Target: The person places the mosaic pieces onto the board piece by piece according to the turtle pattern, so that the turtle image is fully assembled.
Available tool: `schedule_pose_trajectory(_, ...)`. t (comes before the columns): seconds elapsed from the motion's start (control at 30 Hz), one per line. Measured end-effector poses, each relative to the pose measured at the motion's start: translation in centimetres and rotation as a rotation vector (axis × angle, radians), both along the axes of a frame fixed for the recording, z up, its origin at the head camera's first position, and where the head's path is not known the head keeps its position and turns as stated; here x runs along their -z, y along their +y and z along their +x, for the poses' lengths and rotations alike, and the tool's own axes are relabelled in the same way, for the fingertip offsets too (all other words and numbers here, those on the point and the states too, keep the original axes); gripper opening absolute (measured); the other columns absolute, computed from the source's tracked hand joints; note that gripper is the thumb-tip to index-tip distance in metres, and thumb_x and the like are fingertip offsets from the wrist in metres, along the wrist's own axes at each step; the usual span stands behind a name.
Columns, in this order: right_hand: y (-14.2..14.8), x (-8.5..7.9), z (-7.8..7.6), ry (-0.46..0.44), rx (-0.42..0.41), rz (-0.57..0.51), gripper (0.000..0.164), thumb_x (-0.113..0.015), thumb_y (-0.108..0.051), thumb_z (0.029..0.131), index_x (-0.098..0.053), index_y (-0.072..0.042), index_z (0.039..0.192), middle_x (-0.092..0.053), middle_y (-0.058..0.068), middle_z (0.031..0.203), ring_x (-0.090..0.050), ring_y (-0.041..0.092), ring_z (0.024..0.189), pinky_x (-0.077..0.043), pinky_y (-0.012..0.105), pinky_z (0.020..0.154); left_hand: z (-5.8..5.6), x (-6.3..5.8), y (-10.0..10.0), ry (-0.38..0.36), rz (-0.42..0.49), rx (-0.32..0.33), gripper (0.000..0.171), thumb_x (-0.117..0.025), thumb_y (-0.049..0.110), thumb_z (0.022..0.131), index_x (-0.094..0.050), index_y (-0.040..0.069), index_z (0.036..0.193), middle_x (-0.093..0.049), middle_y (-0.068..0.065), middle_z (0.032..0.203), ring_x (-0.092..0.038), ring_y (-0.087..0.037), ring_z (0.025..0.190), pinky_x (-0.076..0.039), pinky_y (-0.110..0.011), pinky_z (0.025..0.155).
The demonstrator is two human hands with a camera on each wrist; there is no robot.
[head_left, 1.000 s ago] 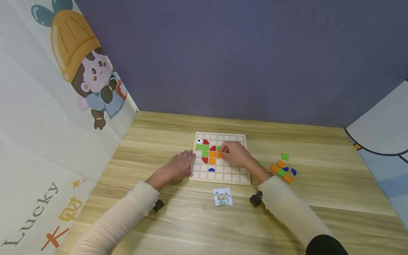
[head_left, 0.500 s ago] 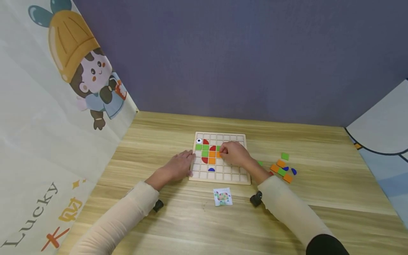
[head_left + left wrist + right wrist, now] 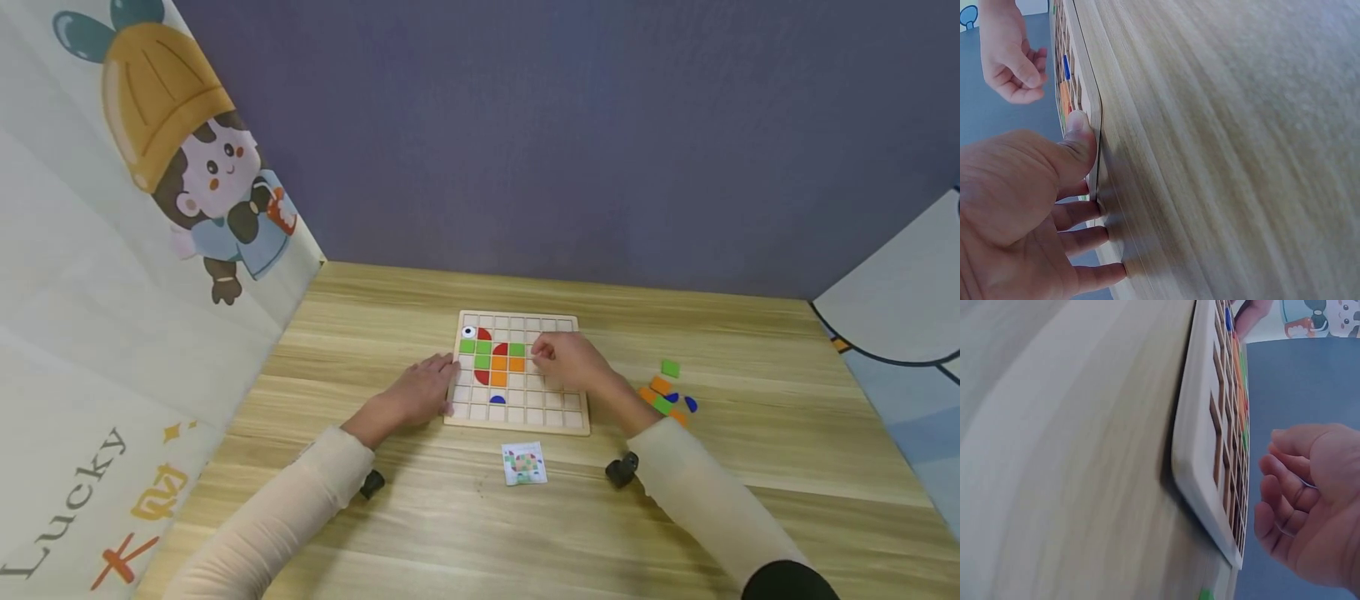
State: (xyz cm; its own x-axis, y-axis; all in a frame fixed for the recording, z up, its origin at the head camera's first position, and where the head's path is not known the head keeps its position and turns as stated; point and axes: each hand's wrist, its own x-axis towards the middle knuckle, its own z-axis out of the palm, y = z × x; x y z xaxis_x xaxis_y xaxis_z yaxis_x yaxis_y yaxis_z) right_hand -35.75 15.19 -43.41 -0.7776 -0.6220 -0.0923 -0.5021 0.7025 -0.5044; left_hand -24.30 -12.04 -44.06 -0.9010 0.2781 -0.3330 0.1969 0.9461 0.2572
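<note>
Twelve pieces [image 3: 483,362] sit in the grid board [image 3: 534,398] in the head view; loose pieces [image 3: 663,406] lie on the wood-grain bench [image 3: 450,517] to its right, so the filling looks partway along. A printed card [image 3: 524,463] lies nearer the person; a dark wall [image 3: 570,167] stands behind. In the left wrist view, the left hand [image 3: 1016,200] rests extended fingers against the board's edge. In the right wrist view, the right hand [image 3: 1325,515] hangs loosely curled above the grid, no piece visible in it.
</note>
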Motion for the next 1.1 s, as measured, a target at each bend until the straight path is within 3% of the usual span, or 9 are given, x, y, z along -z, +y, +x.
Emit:
schedule_pose_trajectory(0.63,5.9,-1.2,0.7,-0.030,0.007,0.014,0.022,-0.065,-0.021,0.099,-0.070,-0.006,0.115,-0.073,0.005,0.100,-0.067,0.016,0.085,-0.058,0.037,0.075,0.4,0.0,-0.6,-0.002,0.001,0.016,0.076,-0.065,0.033,0.099,-0.029,0.002,0.159,-0.024,-0.018,0.168,-0.024,-0.037,0.156,-0.029,-0.058,0.124)
schedule_pose_trajectory(0.83,7.6,-1.1,1.1,0.016,0.009,0.021,0.021,-0.067,-0.019,0.097,-0.072,-0.005,0.113,-0.074,0.005,0.099,-0.069,0.021,0.091,-0.058,0.044,0.080,0.7,0.0,-0.7,0.006,0.012,0.020,0.076,-0.066,0.033,0.099,-0.030,0.002,0.159,-0.025,-0.019,0.168,-0.024,-0.038,0.156,-0.029,-0.059,0.123)
schedule_pose_trajectory(1.1,9.4,-1.1,1.8,0.005,0.012,0.056,0.024,-0.070,-0.018,0.095,-0.071,-0.003,0.115,-0.074,0.008,0.103,-0.069,0.025,0.096,-0.058,0.045,0.084,1.0,-0.1,-0.9,-0.001,0.012,0.029,0.076,-0.065,0.034,0.100,-0.029,0.002,0.159,-0.024,-0.019,0.168,-0.023,-0.038,0.156,-0.029,-0.058,0.124)
